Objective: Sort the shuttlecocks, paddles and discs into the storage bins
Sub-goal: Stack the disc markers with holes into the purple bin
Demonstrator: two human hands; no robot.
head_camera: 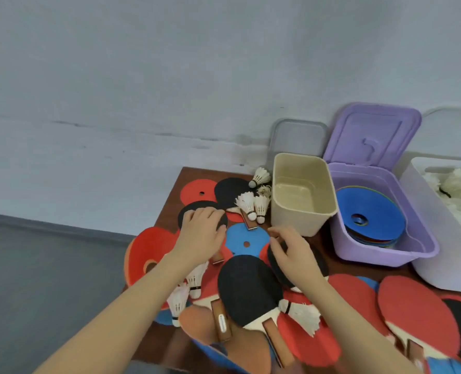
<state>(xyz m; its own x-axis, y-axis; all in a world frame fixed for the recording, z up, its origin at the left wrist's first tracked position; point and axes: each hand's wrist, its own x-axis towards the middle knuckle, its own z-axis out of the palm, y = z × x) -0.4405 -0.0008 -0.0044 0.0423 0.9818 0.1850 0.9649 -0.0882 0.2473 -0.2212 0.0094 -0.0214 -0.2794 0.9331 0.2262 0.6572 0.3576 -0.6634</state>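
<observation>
Pretty messy pile here, so everything is placed off the beige bin, a smooth plastic tub with rounded corners and nothing seen inside it. Just right of it, touching, the lilac bin is found with its hinged lid flipped up against the wall; a stack of thin flat discs is held inside, a glossy blue disc with a centre hole on top. Further right, a frosted white bin is packed with feathery white shuttlecocks.

Left of the beige bin, three loose shuttlecocks are lying with cork tips and ruffled feathers, one near its far corner. In front and to the left, a matte blue disc is spread on the brown table among red and black rounds.

The left hand is laid fingers curled over the rim of a black paddle, well left of the beige bin. The right hand is curled on the edge of another black paddle just in front of that bin; how firm either hold is can't be told. Nearer still, a black-rubber paddle with a wooden handle is resting on the pile.
</observation>
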